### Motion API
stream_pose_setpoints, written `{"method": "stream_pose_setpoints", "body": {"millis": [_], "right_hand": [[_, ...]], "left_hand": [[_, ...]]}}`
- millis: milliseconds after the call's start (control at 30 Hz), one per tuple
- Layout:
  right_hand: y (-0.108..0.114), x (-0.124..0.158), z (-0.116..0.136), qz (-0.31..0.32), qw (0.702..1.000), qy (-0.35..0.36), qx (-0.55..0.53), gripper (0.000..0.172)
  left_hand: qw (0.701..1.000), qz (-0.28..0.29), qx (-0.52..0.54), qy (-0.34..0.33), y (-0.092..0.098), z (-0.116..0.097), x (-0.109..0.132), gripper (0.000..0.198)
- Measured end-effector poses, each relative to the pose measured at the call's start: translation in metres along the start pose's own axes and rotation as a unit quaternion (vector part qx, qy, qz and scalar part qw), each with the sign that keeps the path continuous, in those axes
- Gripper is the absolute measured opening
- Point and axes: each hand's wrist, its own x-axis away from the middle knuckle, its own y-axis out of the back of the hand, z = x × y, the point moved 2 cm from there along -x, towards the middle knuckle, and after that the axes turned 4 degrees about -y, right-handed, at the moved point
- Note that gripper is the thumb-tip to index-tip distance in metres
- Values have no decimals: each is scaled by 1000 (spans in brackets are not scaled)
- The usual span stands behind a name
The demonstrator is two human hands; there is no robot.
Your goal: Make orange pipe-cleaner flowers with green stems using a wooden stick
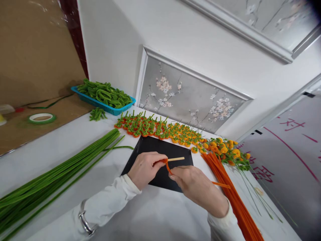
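Above a black mat (pixel 160 149), my left hand (pixel 146 167) pinches a thin pale wooden stick (pixel 176 159) and the end of an orange pipe cleaner (pixel 168 167) beside it. The stick points to the right past my fingertips. My right hand (pixel 197 187) is closed on the same pipe cleaner a little lower down, and its loose end seems to come out beyond the hand at the right. Part of the stick and the orange end are hidden by my left fingers. Close to my right hand lies a bundle of orange pipe cleaners (pixel 233 197).
Long green pipe cleaners (pixel 62 174) lie at the left. A blue basket (pixel 100 104) of bent green pieces (pixel 105 93) stands at the back left. Rows of small orange and yellow flowers (pixel 155 127) line the wall. Green tape (pixel 41 118) sits on cardboard. Finished-looking flowers (pixel 224 149) lie at right.
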Motion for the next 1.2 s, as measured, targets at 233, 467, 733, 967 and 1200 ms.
{"method": "stream_pose_setpoints", "body": {"millis": [233, 467, 733, 967, 1200], "right_hand": [[21, -12, 4, -89, 996, -22, 20, 22], [13, -33, -26, -126, 985, -55, -100, 13], [-9, -40, -52, 70, 945, -58, -314, 26], [-20, -32, -48, 179, 934, -70, -301, 23], [-4, -20, -19, 187, 965, -46, -176, 21]], "left_hand": [[999, 22, -25, -6, 1, 1, -1, 16], [998, 49, -27, -26, 0, -4, 0, 16], [990, 138, 1, -11, -8, -6, 6, 16], [986, 142, 72, 42, -4, -3, 1, 22], [989, 135, -26, 48, -4, 6, 1, 27]]}}
